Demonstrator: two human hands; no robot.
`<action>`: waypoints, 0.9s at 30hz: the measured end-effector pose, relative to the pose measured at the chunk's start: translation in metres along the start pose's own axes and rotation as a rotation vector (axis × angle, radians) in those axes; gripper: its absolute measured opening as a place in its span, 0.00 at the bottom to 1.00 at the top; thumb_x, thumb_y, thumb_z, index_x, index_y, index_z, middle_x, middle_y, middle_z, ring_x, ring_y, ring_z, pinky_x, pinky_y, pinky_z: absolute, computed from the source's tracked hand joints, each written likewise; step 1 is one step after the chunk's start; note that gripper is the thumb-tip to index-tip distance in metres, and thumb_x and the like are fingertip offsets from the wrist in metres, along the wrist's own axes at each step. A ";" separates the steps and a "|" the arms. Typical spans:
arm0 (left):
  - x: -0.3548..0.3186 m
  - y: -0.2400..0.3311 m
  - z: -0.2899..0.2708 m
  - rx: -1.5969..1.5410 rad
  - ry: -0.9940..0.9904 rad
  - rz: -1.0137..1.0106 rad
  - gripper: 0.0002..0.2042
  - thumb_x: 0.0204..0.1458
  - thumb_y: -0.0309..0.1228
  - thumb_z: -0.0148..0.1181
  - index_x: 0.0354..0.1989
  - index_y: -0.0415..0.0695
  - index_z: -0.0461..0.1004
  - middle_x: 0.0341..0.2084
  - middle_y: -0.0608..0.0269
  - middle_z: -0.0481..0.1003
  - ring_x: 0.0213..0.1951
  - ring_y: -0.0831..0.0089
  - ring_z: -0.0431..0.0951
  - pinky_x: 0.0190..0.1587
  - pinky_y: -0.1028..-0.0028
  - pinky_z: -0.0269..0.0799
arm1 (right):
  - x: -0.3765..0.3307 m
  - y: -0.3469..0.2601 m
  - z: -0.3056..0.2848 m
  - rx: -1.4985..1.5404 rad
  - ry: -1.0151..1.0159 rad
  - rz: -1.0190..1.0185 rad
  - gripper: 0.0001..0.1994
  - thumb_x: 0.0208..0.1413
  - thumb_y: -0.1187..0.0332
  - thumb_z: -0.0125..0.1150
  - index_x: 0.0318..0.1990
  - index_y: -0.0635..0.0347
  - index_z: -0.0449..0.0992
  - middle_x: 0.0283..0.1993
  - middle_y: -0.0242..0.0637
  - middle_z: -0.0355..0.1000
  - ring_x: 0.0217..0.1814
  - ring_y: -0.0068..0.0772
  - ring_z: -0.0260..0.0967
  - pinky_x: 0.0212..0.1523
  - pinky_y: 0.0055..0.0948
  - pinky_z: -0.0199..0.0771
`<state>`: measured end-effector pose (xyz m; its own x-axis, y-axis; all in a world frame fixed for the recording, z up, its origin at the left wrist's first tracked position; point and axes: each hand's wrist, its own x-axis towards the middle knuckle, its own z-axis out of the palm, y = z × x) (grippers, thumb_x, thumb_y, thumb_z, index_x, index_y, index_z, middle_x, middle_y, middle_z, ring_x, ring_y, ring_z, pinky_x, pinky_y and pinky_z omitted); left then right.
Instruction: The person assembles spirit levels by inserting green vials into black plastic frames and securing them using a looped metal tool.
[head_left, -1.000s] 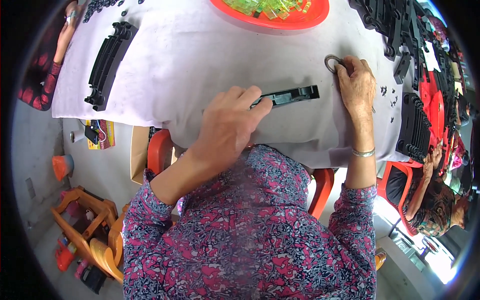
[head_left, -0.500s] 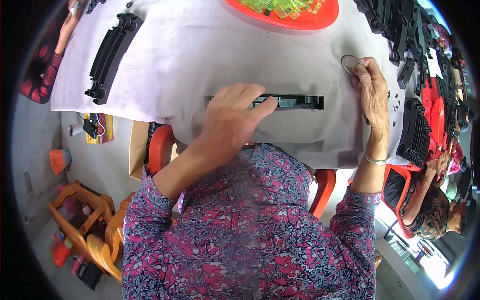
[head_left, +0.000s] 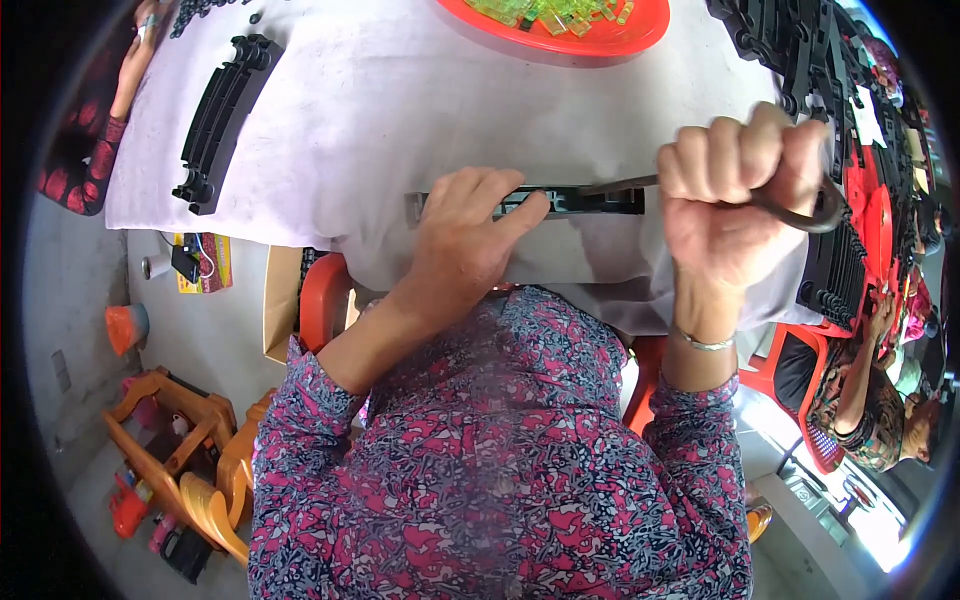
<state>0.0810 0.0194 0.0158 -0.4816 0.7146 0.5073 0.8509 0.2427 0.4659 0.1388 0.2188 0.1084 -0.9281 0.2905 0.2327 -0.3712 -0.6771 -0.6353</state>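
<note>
- Two hands are busy at the white table [head_left: 380, 110].
- The right hand [head_left: 735, 205] is curled into a tight fist around a thin metal hook tool [head_left: 800, 212]. A second ago that hand lay flat by the tool's ring; now it is lifted up with the tool in it.
- The left hand [head_left: 470, 245] presses flat with loose fingers on the long black strip [head_left: 590, 200], which has slid to the middle.
- Farther off sit a red tray [head_left: 600, 40] and more black strips [head_left: 215, 120].
</note>
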 end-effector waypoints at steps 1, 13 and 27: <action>0.000 0.000 0.000 0.002 0.002 -0.002 0.15 0.43 0.23 0.63 0.41 0.47 0.79 0.39 0.58 0.75 0.41 0.59 0.75 0.42 0.62 0.68 | 0.001 0.009 -0.002 0.034 -0.008 0.018 0.28 0.69 0.42 0.37 0.21 0.52 0.57 0.15 0.24 0.47 0.17 0.21 0.37 0.19 0.26 0.39; -0.001 0.000 0.002 0.024 0.000 -0.018 0.18 0.39 0.23 0.61 0.42 0.51 0.80 0.39 0.59 0.74 0.39 0.60 0.73 0.40 0.62 0.68 | -0.002 0.030 -0.008 -0.054 -0.009 0.071 0.30 0.67 0.39 0.38 0.18 0.52 0.56 0.13 0.23 0.45 0.16 0.19 0.35 0.19 0.26 0.37; -0.004 0.000 0.005 0.067 0.029 0.008 0.13 0.43 0.30 0.58 0.40 0.50 0.79 0.40 0.66 0.72 0.40 0.66 0.72 0.44 0.64 0.67 | 0.000 0.038 0.017 -0.578 0.022 0.130 0.26 0.69 0.49 0.44 0.20 0.50 0.54 0.15 0.23 0.44 0.16 0.19 0.39 0.21 0.26 0.44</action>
<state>0.0836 0.0197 0.0099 -0.4797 0.6979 0.5318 0.8665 0.2814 0.4123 0.1243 0.1815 0.0971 -0.9619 0.2480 0.1151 -0.1741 -0.2313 -0.9572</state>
